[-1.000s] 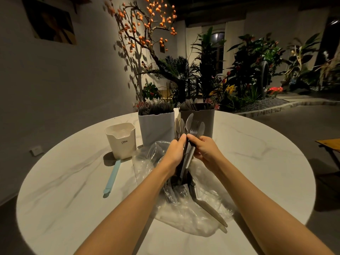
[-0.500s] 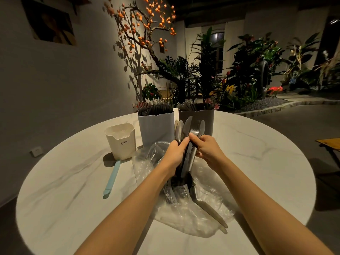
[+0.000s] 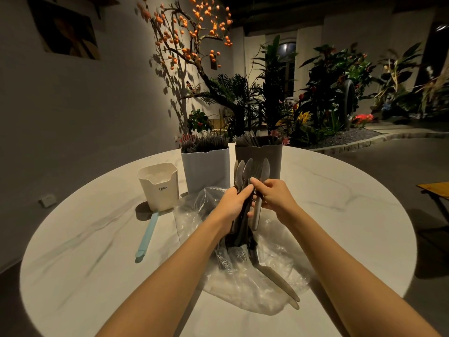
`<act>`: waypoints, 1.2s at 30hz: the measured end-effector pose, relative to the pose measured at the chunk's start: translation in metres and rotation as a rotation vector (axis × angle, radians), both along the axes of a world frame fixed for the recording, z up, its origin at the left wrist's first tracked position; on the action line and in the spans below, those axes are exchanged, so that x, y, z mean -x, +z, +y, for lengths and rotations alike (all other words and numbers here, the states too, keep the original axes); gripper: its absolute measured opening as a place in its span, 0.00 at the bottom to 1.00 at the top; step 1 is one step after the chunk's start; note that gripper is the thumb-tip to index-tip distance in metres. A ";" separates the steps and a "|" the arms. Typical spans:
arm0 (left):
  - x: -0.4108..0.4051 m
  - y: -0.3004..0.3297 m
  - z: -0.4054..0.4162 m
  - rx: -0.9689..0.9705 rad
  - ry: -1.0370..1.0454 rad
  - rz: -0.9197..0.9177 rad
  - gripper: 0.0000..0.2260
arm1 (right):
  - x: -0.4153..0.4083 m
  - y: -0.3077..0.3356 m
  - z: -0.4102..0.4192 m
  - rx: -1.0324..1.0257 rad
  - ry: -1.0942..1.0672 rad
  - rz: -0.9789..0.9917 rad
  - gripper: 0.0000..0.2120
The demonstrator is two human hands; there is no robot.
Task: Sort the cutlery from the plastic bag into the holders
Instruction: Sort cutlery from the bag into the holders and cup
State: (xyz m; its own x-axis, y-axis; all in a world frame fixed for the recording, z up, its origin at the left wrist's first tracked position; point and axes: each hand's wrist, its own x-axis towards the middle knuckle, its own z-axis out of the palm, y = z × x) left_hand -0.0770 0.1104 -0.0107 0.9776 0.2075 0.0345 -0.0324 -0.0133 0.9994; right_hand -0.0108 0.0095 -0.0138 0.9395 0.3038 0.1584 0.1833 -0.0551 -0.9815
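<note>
The left hand [image 3: 234, 206] grips a bundle of cutlery [image 3: 250, 173] upright above the plastic bag [image 3: 279, 271], which lies crumpled near the middle of the bench [image 3: 340, 203]. The right hand [image 3: 274, 198] pinches one piece in that bundle by its neck, fingers curled round it, apparently drawing it free. More pieces lie in and on the bag, handles toward the near edge.

The pieces look thin, stiff and light, probably smooth and apt to slide against one another, so the neck or mid-handle seems the surest hold; the film is soft and will likely drag along if a piece snags. Three holders stand toward the far edge: a cream holder [image 3: 159, 188] at the left, a pale blue holder [image 3: 206, 166] and a grey holder [image 3: 262, 154], the last two already bristling with cutlery. A light blue utensil [image 3: 147, 235] lies beside the cream one.

The light is dim: spoon, fork or knife is hard to tell within the bundle, its lower half hides behind the hands, and the cream holder's contents cannot be made out.
</note>
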 end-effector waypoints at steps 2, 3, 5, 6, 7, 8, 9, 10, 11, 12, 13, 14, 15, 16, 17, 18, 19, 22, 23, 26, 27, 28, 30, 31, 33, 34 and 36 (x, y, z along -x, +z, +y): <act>-0.001 -0.001 -0.001 0.062 -0.015 -0.025 0.11 | -0.001 0.000 0.001 -0.012 -0.064 -0.039 0.17; -0.001 -0.001 -0.001 0.077 -0.011 -0.032 0.10 | -0.001 0.000 0.001 -0.016 -0.103 -0.060 0.17; -0.002 -0.001 -0.001 0.077 -0.002 -0.045 0.11 | -0.003 0.000 0.001 -0.027 -0.154 -0.074 0.16; -0.003 -0.001 0.000 0.073 -0.015 -0.048 0.12 | -0.005 -0.001 0.001 -0.035 -0.157 -0.067 0.15; -0.002 0.000 0.001 0.081 -0.041 -0.043 0.13 | -0.006 -0.001 0.000 -0.046 -0.143 -0.050 0.15; 0.000 0.001 0.001 0.111 -0.074 -0.038 0.14 | -0.007 -0.002 0.000 -0.067 -0.110 -0.021 0.15; 0.001 0.002 0.002 0.140 -0.105 -0.039 0.15 | -0.007 -0.002 -0.001 -0.104 -0.056 0.020 0.15; 0.002 0.003 0.003 0.133 -0.131 -0.051 0.16 | -0.008 -0.002 -0.001 -0.159 0.007 0.073 0.14; 0.003 0.004 0.004 0.085 -0.145 -0.065 0.17 | -0.008 -0.001 -0.002 -0.233 0.070 0.135 0.14; 0.004 0.004 0.005 0.023 -0.161 -0.073 0.19 | -0.008 0.000 -0.003 -0.314 0.121 0.199 0.14; 0.004 0.003 0.006 -0.028 -0.181 -0.075 0.19 | -0.007 0.003 -0.004 -0.391 0.160 0.255 0.15; 0.004 0.003 0.008 -0.057 -0.201 -0.065 0.18 | -0.008 0.005 -0.005 -0.451 0.186 0.297 0.16; 0.004 0.002 0.010 -0.070 -0.224 -0.050 0.18 | -0.006 0.007 -0.006 -0.482 0.205 0.320 0.18; 0.002 0.001 0.012 -0.072 -0.252 -0.034 0.19 | -0.006 0.007 -0.007 -0.480 0.222 0.321 0.19; 0.002 0.001 0.013 -0.064 -0.285 -0.013 0.21 | -0.005 0.007 -0.008 -0.457 0.242 0.310 0.20; 0.001 0.000 0.014 -0.042 -0.315 0.004 0.22 | -0.005 0.006 -0.009 -0.434 0.265 0.297 0.20; 0.001 0.000 0.015 0.002 -0.344 0.012 0.23 | -0.005 0.006 -0.010 -0.423 0.298 0.288 0.19; 0.002 -0.002 0.019 0.099 -0.422 0.016 0.23 | -0.007 0.004 -0.013 -0.415 0.422 0.265 0.18; 0.003 -0.003 0.019 0.129 -0.446 0.022 0.21 | -0.007 0.004 -0.014 -0.392 0.445 0.265 0.18; 0.002 -0.004 0.017 0.310 -0.459 0.127 0.09 | -0.010 -0.001 -0.012 -0.314 0.488 0.278 0.20; 0.002 -0.005 0.017 0.383 -0.471 0.163 0.07 | -0.010 -0.003 -0.012 -0.299 0.511 0.279 0.23; 0.002 -0.006 0.017 0.453 -0.504 0.191 0.07 | -0.012 -0.004 -0.012 -0.288 0.528 0.278 0.25; 0.001 -0.008 0.018 0.564 -0.621 0.202 0.06 | -0.012 -0.004 -0.013 -0.296 0.575 0.300 0.25; 0.001 -0.009 0.019 0.601 -0.683 0.185 0.05 | -0.012 -0.004 -0.014 -0.308 0.603 0.318 0.25; 0.002 -0.013 0.019 0.695 -0.772 0.186 0.06 | -0.012 -0.002 -0.017 -0.314 0.645 0.338 0.25; 0.004 -0.013 0.019 0.737 -0.782 0.203 0.07 | -0.014 -0.004 -0.018 -0.307 0.653 0.336 0.24; 0.006 -0.012 0.021 0.762 -0.802 0.223 0.06 | -0.012 -0.003 -0.020 -0.296 0.683 0.322 0.24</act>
